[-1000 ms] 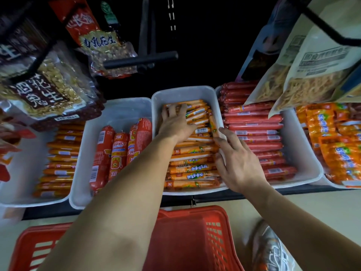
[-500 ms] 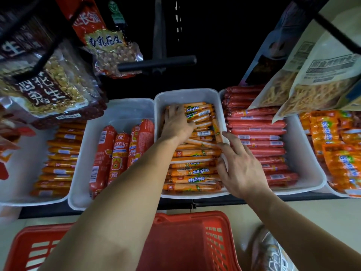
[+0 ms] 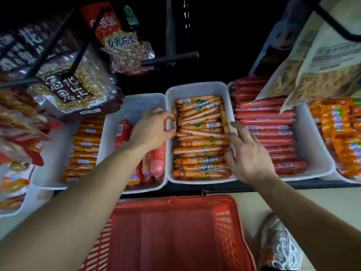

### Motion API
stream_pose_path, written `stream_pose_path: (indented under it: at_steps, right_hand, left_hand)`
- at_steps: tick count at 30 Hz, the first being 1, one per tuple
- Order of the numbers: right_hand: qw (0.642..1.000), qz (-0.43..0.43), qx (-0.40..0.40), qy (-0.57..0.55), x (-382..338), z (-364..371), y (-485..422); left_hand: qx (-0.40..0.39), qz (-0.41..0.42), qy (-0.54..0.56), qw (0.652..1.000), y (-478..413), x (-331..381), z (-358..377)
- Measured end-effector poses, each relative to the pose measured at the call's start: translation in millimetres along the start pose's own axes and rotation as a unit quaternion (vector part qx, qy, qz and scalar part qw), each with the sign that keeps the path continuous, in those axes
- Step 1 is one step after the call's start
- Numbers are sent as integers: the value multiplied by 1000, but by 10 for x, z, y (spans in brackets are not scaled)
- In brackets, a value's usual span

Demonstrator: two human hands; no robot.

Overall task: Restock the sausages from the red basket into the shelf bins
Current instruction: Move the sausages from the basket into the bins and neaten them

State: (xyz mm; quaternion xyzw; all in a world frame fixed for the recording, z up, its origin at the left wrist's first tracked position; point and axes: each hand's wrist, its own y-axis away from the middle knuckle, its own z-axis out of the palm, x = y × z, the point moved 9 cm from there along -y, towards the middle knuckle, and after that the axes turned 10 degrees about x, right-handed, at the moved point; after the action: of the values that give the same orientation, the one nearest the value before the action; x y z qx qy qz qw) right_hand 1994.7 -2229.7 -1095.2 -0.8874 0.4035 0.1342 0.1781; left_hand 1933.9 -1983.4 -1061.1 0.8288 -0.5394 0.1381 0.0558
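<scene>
To the far left of the left hand, a white bin (image 3: 48, 153) holds thin orange sausages in a row. The next bin (image 3: 136, 102) holds thick red sausages (image 3: 123, 132), and the left wrist lies over them. The left hand (image 3: 151, 130) is at the border between this bin and the middle bin (image 3: 195, 87). Its fingers are curled, and the thumb and fingertips pinch one orange sausage (image 3: 173, 125), which lies lengthwise against the left wall of the middle bin. The other orange sausages (image 3: 199, 145) lie crosswise just to the right of this grip and fill the bin between the two hands. Some of them in the middle lie a little slanted. The right hand (image 3: 252, 157) is at the right side of the same bin, not closed. Its fingers (image 3: 235, 127) are spread and nearly straight, and the fingertips touch the right ends of the sausages by the right wall. This hand grasps nothing. Just to the right of it, another bin (image 3: 312, 153) holds a stack of thin red sausages (image 3: 263, 122), and further right there are orange packets (image 3: 340, 133). Bags of peanuts (image 3: 74, 89) hang above the left hand, and pale snack bags (image 3: 322, 75) hang above and to the right of the right hand. The red basket (image 3: 175, 231) stands below both hands, on the near side of the shelf edge and apart from them. A shoe (image 3: 279, 245) is beside it, under the right forearm.
</scene>
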Motion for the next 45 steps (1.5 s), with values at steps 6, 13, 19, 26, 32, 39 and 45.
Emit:
stream_pose_path:
  at_steps: [6,13,19,26,32,39,45]
  right_hand:
    - [1000,-1,-2,-6,23,16,-9]
    - [1000,-2,0,-14,25,0,-8]
    - [1000,-2,3,-18,23,-10,-10]
    - [1000,-4,8,-18,18,-8,-14]
    - [1000,-3,9,-18,11,-22,-13]
    - [1000,1,6,-12,18,-22,-4]
    - [1000,5,5,-7,21,-18,-12]
  left_hand:
    - [-38,34,-102,994,-61,58,352]
    - [-48,32,-159,986,-183,99,436]
    - [26,31,-39,998,-170,63,265]
    - [131,75,-33,988,-272,93,17]
    - [239,-15,135,962,-297,94,-455]
    - [75,-141,248,956,0,285,228]
    - [20,-42,83,995,-166,627,566]
